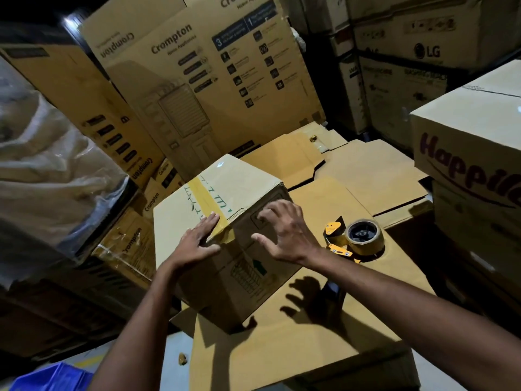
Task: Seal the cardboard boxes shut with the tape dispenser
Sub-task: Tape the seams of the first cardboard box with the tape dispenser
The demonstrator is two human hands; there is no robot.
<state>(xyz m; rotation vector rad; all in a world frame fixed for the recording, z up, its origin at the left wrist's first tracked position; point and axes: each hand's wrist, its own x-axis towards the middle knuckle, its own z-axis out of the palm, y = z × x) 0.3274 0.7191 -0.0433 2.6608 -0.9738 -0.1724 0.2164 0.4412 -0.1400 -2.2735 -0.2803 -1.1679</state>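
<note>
Closed cardboard box, standing at the left edge of a stack of flattened cardboard sheets. How much of its base lies on the top sheet cannot be made out. A strip of yellowish tape runs along the seam of the top face and folds over the near upper edge onto the side face. Green handwritten marks flank the strip; they are illegible.

The left hand lies flat, fingers straight and together, pressing the tape end at the near upper edge. The right hand is spread wide with fingers slightly bent and holds nothing. Its fingertips reach the side face near a printed mark that they partly cover; whether the thumb touches the box cannot be told.

The tape dispenser lies on the top sheet just right of the box, behind the right wrist and apart from both hands. Its roll faces upward, its yellow frame shows, and its handle is largely hidden.

Behind the box, toward the sheets' far edge, stand tall Crompton cartons. At the right edge a carton with purple lettering is cut off by the frame, with LG cartons in shadow beyond. To the left, clear plastic wrap covers unidentifiable contents. A blue crate is cropped at the bottom-left corner.
</note>
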